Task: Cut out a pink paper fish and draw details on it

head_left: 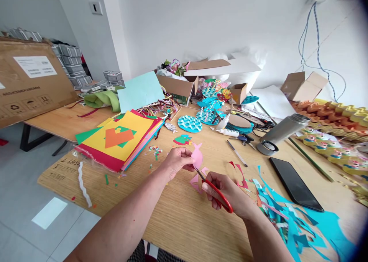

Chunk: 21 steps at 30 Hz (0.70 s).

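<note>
Between its thumb and fingers, my left hand (179, 163) pinches a pink paper fish shape (197, 157) over the table. My right hand (222, 191) is closed round the red-handled scissors (220, 196), whose blades reach the lower edge of the pink paper. Below them, pink paper scraps (196, 182) lie on the wood. Just beyond the pink piece is a green and red paper cut-out (183, 139). Part of the scissors' handle is hidden by my right fingers.
Coloured paper sheets (115, 139) are stacked at the left. On the right are a phone (294, 181), a steel flask (283, 131) and blue paper offcuts (290, 219). A pen (237, 153), glue bottles (227, 132) and a blue wavy disc (189, 124) lie farther back.
</note>
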### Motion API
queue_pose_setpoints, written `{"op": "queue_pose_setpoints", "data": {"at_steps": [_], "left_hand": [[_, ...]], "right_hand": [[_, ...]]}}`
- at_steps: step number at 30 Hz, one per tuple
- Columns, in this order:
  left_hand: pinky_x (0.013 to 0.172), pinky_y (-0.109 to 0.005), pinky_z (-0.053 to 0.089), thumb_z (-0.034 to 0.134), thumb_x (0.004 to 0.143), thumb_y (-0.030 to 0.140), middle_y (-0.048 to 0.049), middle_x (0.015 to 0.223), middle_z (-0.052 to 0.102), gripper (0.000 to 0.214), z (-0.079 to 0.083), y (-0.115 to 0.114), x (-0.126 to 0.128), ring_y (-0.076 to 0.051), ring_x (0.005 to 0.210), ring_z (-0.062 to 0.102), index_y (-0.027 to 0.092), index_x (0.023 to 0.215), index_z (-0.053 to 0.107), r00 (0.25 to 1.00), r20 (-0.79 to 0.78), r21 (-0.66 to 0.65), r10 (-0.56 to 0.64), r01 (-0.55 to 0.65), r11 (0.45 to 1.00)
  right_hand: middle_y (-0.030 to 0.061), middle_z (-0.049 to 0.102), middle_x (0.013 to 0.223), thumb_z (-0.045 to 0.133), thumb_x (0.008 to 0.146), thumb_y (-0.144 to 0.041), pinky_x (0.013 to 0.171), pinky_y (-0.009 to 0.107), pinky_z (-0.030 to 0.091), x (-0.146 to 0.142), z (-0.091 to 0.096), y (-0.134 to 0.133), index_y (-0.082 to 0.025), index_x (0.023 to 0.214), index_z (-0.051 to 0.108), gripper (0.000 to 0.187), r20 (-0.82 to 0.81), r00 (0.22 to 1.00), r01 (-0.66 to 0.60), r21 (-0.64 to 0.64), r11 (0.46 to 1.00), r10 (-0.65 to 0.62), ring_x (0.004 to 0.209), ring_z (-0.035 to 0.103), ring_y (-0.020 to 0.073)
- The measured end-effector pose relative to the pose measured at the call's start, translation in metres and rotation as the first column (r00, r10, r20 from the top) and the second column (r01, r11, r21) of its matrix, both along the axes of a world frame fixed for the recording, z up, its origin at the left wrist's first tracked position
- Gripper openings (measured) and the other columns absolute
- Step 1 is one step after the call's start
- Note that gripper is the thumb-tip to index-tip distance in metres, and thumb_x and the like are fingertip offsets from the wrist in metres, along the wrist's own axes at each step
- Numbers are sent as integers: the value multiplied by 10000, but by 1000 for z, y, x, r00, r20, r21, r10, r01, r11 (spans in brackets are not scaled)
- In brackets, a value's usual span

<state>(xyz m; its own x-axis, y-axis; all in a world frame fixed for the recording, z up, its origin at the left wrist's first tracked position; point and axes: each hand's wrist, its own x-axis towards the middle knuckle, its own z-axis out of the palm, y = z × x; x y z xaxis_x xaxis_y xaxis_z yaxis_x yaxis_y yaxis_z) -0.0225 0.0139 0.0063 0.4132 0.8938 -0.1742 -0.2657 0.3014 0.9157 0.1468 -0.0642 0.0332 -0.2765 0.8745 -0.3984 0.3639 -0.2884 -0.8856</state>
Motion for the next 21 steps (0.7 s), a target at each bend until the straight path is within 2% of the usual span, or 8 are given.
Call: {"op": "queue_pose_setpoints", "data": {"at_steps": [21], "left_hand": [[487,-244,520,786,550,240,-37,642,663,339,2,-2,1,-150,532,631,135,815,603,1000,-27,12,1,-1,1000]], "right_hand": [[-68,529,501,708,658,-596,366,182,334,0,-2,1,-200,692,442,478,-11,1000,11,-14,1000,-11,384,503,79]]}}
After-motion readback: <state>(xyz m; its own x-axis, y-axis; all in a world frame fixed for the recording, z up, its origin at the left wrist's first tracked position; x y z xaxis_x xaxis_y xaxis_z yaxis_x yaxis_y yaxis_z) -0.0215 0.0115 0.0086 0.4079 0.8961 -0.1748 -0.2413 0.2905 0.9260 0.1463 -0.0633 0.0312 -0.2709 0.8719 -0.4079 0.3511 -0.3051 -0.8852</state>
